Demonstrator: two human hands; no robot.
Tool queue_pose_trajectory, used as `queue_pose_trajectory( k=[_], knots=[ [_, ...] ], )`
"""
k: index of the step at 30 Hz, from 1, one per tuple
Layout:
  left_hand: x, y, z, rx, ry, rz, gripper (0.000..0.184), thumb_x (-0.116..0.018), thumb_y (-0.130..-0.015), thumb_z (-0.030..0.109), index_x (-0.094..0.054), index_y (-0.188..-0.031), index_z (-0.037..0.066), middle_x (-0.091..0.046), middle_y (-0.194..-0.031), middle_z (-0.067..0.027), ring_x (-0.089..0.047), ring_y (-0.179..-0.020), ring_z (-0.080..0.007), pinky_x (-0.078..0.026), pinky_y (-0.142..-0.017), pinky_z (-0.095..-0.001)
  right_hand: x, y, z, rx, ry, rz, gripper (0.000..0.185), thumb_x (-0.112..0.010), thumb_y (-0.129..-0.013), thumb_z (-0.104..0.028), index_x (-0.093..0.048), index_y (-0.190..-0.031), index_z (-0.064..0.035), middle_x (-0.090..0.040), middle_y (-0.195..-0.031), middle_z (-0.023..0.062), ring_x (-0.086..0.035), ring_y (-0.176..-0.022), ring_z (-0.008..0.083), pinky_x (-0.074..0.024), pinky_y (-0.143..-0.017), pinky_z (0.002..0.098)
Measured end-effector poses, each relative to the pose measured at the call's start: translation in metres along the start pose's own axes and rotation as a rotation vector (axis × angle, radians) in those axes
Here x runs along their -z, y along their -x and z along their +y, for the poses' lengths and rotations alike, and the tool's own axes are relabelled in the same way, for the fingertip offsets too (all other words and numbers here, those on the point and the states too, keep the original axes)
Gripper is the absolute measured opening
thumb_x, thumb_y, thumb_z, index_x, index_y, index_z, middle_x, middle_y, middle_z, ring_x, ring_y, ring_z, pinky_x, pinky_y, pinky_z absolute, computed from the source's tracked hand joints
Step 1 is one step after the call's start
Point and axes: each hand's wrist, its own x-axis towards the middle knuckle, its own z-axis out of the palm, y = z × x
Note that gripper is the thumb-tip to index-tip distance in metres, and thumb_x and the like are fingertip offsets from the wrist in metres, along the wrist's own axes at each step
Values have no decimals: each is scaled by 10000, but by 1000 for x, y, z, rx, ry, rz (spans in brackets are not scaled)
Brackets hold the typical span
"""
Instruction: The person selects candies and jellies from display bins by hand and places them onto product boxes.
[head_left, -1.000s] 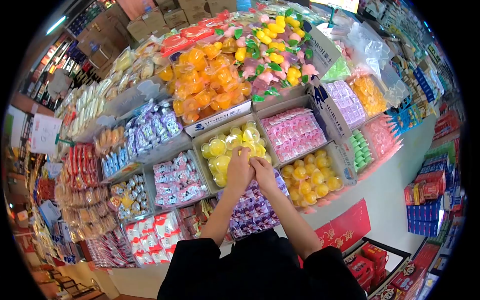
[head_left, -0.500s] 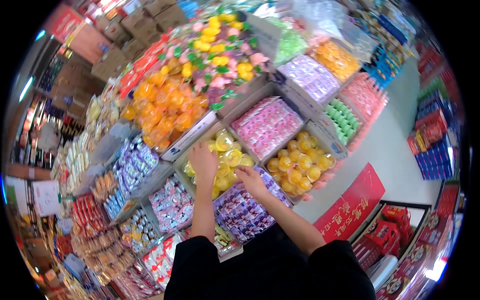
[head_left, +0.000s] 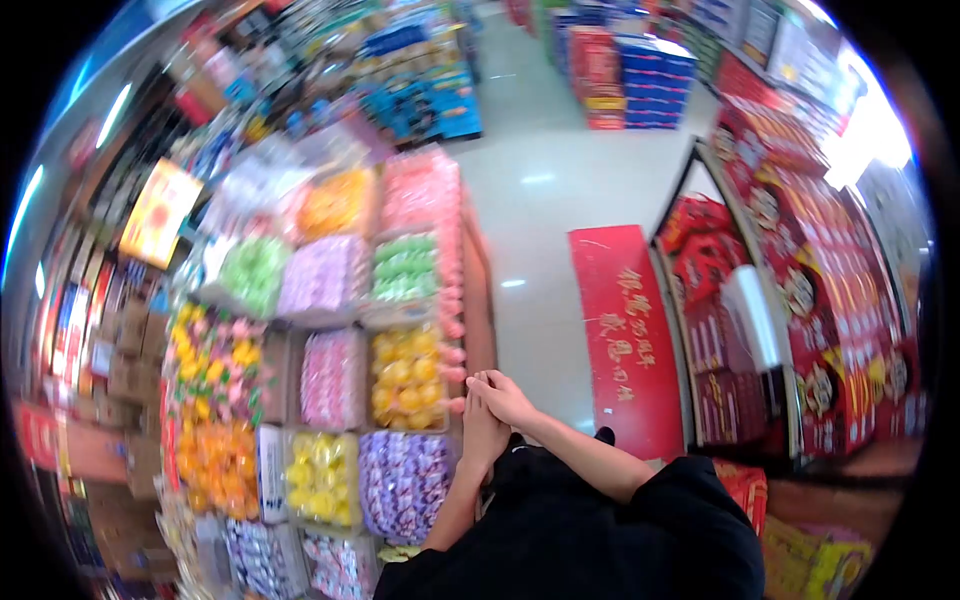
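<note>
My left hand (head_left: 483,425) and my right hand (head_left: 503,398) touch each other in front of my body, beside the right edge of the sweets display. The right hand lies over the left one, fingers bent together; whether anything is between them is hidden. Nearest to them is a bin of round yellow-orange cups (head_left: 408,378). Purple packets (head_left: 405,485) fill the bin below it, and paler yellow cups (head_left: 322,478) sit further left. Pink packets (head_left: 331,380) lie in the bin left of the yellow-orange cups.
A pale tiled floor (head_left: 530,190) runs along the display's right side. On it lies a red mat (head_left: 625,340) with gold writing. A rack with red packages (head_left: 705,250) stands at the right. Stacked blue boxes (head_left: 655,85) are at the far end.
The view has swung to the right, towards the aisle. My hands have left the bin of yellow cups; apart half a second ago, they are now together beside the display.
</note>
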Motion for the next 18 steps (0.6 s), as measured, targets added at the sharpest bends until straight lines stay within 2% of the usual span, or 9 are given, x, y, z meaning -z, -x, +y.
queue_pose_trajectory(
  k=[1, 4, 8, 10, 11, 12, 14, 15, 18],
  knots=[
    [-8, -12, 31, -61, 20, -48, 566, -543, -798, 63, -390, -1323, -83, -429, -1309, -283, -366, -1251, -446, -310, -1059, -490, 33, 7, -7, -76, 65, 6, 535, -560, -929, -391, -537, -1192, 74, -614, -1166, 206, -584, -1098, 264, -453, -924, 363],
    [-52, -30, 92, -298, 58, -256, 582, -555, -796, 51, -374, -1337, -64, -414, -1331, -284, -330, -1286, -460, -282, -1084, -492, 112, 42, -7, 78, -88, 273, 580, -558, -928, -395, -494, -1263, 74, -553, -1270, 228, -521, -1209, 290, -409, -1003, 371],
    [-100, -37, 196, -331, 302, -486, 554, -577, -801, 46, -403, -1319, -50, -419, -1333, -282, -344, -1288, -450, -308, -1073, -468, 215, 82, 7, 154, -215, 511, 611, -554, -925, -405, -459, -1298, 69, -529, -1298, 231, -491, -1246, 287, -385, -1037, 374],
    [-125, -34, 241, -360, 405, -490, 496, -586, -811, 43, -449, -1278, -51, -459, -1299, -270, -393, -1263, -427, -335, -1052, -445, 264, 103, 15, 190, -236, 635, 571, -561, -922, -391, -485, -1280, 48, -573, -1233, 200, -535, -1174, 269, -412, -995, 364],
    [-142, -33, 248, -409, 393, -565, 564, -592, -816, 68, -410, -1343, -20, -361, -1402, -312, -335, -1313, -456, -358, -1048, -446, 286, 113, 20, 195, -275, 694, 555, -564, -920, -386, -496, -1268, 40, -592, -1200, 185, -557, -1135, 258, -426, -972, 355],
    [-149, -32, 263, -412, 409, -600, 562, -594, -820, 71, -413, -1345, -17, -384, -1387, -310, -363, -1295, -455, -369, -1040, -441, 304, 124, 24, 196, -314, 749, 538, -567, -919, -381, -508, -1257, 33, -611, -1167, 170, -580, -1095, 248, -439, -949, 347],
    [-161, -28, 295, -415, 443, -670, 559, -599, -828, 77, -419, -1350, -13, -430, -1359, -308, -418, -1259, -454, -392, -1022, -432, 333, 157, 19, 238, -451, 849, 441, -578, -914, -362, -558, -1169, -3, -652, -1035, 95, -614, -917, 166, -479, -805, 319],
    [-168, -28, 304, -376, 496, -765, 528, -606, -849, 90, -441, -1338, -23, -560, -1247, -262, -550, -1156, -399, -455, -958, -402, 345, 171, 19, 249, -528, 901, 418, -579, -914, -357, -565, -1148, -11, -655, -1014, 83, -613, -888, 150, -481, -775, 314],
    [-187, -26, 326, -334, 593, -943, 463, -599, -871, 86, -475, -1302, -28, -636, -1151, -210, -620, -1084, -325, -495, -904, -372, 374, 199, 41, 297, -658, 1043, 322, -598, -912, -294, -577, -1088, -25, -662, -969, 68, -608, -807, 126, -482, -685, 283]
  ],
)
